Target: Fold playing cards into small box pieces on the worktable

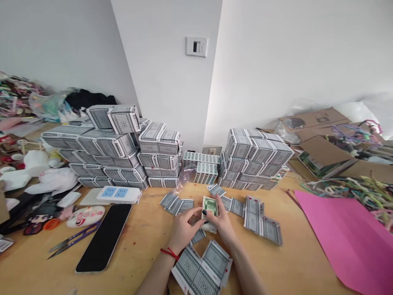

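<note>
Between my two hands is a small block with a green, banknote-like print on top (211, 206) and a pale border. My left hand (186, 225), a red cord at its wrist, closes its fingers on the block's left and near side. My right hand (221, 221), with dark nail polish, grips the right side, its thumb lying across the top. Grey-patterned playing cards lie around them. A folded card piece (202, 268) sits beneath my forearms, another joined group (260, 221) lies to the right, and loose cards (177, 203) lie to the left.
Card-covered boxes stand stacked at the left (104, 143) and right (254, 157). Small green-printed packs (205, 170) stand between them. A phone (104, 237), purple-handled snips (75, 239), a power strip (118, 194), pink paper (344, 237) and a cardboard box (325, 151) surround the work area.
</note>
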Demonstrator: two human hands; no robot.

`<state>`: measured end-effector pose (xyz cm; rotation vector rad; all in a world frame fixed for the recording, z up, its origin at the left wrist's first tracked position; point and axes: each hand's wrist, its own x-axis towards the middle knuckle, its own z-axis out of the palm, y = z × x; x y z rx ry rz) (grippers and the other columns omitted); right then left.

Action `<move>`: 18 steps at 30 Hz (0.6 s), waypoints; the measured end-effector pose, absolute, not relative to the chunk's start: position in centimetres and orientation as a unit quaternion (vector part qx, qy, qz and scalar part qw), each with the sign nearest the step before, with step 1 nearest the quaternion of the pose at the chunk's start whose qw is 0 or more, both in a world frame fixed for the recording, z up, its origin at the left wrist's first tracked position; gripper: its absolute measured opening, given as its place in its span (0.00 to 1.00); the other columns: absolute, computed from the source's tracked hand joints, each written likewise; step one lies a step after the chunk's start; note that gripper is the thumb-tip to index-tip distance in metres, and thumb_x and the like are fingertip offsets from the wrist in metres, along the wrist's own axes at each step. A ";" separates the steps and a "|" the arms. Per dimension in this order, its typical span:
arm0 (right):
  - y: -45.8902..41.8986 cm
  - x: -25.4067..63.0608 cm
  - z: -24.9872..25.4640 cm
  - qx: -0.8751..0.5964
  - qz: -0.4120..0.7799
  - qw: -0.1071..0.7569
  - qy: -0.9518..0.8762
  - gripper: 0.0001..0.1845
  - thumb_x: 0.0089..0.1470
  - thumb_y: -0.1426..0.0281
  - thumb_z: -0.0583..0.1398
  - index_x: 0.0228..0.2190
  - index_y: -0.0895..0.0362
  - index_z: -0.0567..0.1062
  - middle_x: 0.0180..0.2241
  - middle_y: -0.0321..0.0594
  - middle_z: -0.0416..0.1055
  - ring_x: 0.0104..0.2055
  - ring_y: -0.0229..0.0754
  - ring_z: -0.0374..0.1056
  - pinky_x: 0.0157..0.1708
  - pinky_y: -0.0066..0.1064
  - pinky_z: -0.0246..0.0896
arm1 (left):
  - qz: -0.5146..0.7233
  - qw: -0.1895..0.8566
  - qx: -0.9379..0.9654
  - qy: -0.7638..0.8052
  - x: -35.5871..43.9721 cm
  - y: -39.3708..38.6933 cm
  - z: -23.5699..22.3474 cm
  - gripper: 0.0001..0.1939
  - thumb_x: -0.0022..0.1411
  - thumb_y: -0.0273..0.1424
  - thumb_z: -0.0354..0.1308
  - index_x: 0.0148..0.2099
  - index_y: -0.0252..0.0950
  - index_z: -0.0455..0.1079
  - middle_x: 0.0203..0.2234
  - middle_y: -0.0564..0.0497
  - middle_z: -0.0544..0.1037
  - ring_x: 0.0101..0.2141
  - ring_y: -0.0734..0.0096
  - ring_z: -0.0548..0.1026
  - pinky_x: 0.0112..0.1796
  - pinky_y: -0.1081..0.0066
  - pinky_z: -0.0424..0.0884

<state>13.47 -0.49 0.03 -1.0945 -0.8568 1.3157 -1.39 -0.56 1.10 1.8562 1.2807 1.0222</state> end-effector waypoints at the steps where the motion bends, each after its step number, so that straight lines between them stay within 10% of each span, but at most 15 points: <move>1: -0.6 13.3 0.1 -0.463 0.558 0.576 -0.378 0.42 0.37 0.67 0.65 0.53 0.48 0.54 0.52 0.39 0.58 0.50 0.46 0.58 0.47 0.38 0.56 | 0.386 0.317 0.713 0.492 -1.3 -0.6 1.2 0.16 0.50 0.36 0.56 0.44 0.40 0.69 0.29 0.52 0.77 0.24 0.73 0.72 0.26 0.75 0.68; 18: -0.6 14.4 -0.6 -0.387 0.612 0.541 -0.427 0.41 0.33 0.76 0.65 0.50 0.47 0.60 0.51 0.39 0.60 0.53 0.49 0.56 0.50 0.45 0.51 | 0.373 0.235 0.762 0.475 -1.7 -0.9 1.8 0.17 0.51 0.29 0.51 0.46 0.39 0.67 0.29 0.51 0.74 0.22 0.75 0.69 0.26 0.75 0.67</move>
